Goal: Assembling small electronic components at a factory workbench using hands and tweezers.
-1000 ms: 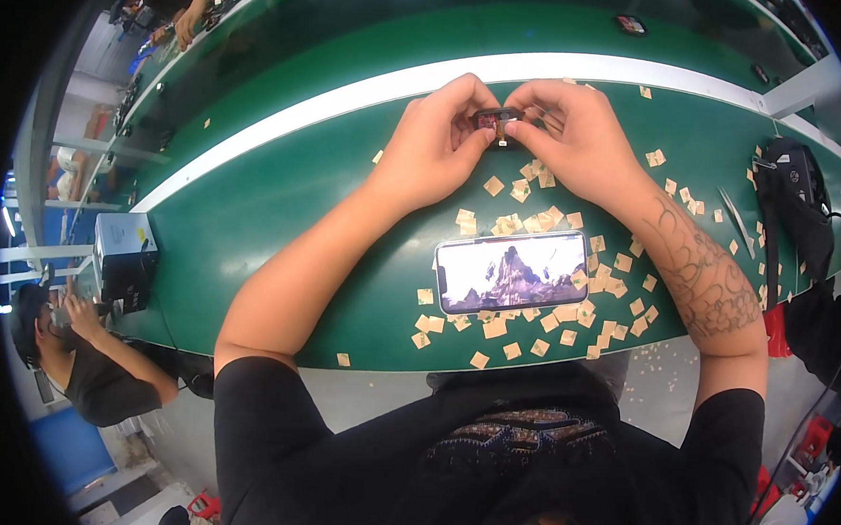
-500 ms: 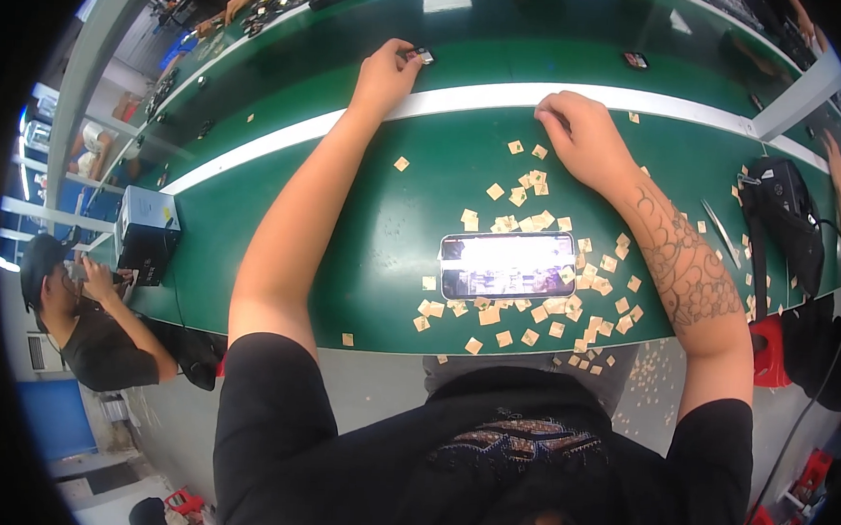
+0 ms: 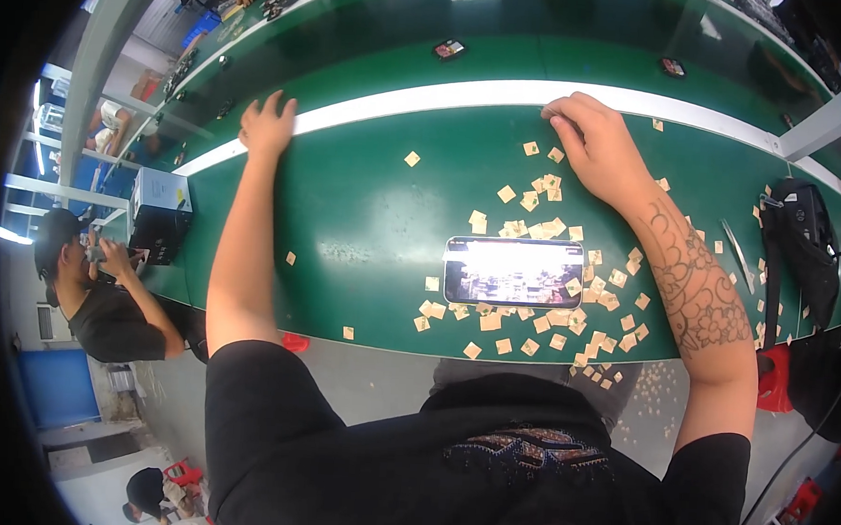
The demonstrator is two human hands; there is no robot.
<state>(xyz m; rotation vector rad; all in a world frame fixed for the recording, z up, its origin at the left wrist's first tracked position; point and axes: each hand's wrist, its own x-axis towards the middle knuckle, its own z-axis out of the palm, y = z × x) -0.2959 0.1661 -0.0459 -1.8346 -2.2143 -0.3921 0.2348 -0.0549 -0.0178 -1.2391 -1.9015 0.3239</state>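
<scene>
My left hand reaches over the white rail at the left, fingers spread and nothing seen in them. My right hand rests by the rail with curled fingers; whatever may be inside them is hidden. Beyond the rail, a small dark device with a lit-looking face lies on the green surface, apart from both hands. A similar dark device lies farther right. Between my forearms a phone lies flat with its screen lit, among several small square tan stickers.
Tweezers and a black bag lie on the right of the green table. A black-and-white box stands at the left, near a seated person. More tan squares are scattered on the floor. A metal post rises at the right.
My left hand has let go of the small dark device and swung left along the rail, its fingers opening. My right hand stays by the rail. The view has shifted slightly.
</scene>
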